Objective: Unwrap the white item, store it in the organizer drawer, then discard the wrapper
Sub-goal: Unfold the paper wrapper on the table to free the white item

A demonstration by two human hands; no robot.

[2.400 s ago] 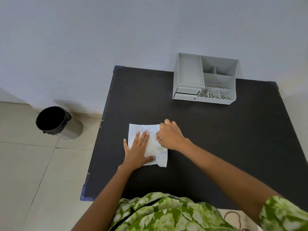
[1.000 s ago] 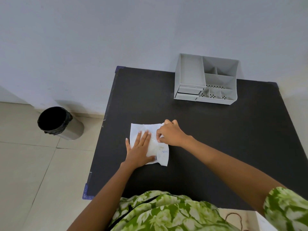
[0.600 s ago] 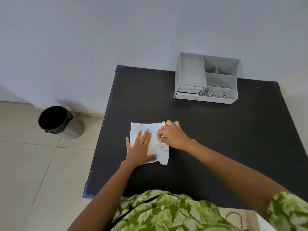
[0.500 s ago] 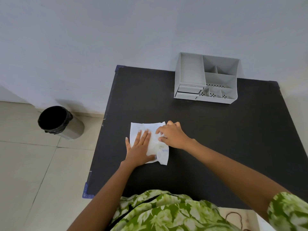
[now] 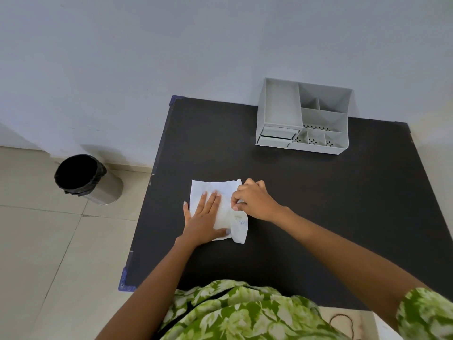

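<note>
A white wrapped item (image 5: 221,192) lies flat on the black table (image 5: 318,204), near its left side. My left hand (image 5: 204,219) rests flat on it with fingers spread, pressing it down. My right hand (image 5: 255,200) is curled at the item's right edge, its fingertips pinching the white wrapper there. A loose flap of wrapper with faint blue print (image 5: 241,228) sticks out at the lower right. The grey organizer (image 5: 282,106) stands at the back of the table; its two small drawers (image 5: 278,136) at the front left are closed.
A steel waste bin with a black liner (image 5: 83,179) stands on the tiled floor left of the table. The wall runs right behind the organizer. My green patterned clothing fills the bottom edge of the view.
My right hand's fingers have shifted slightly along the wrapper's right edge and curled tighter on it. The left hand and the item have stayed in place.
</note>
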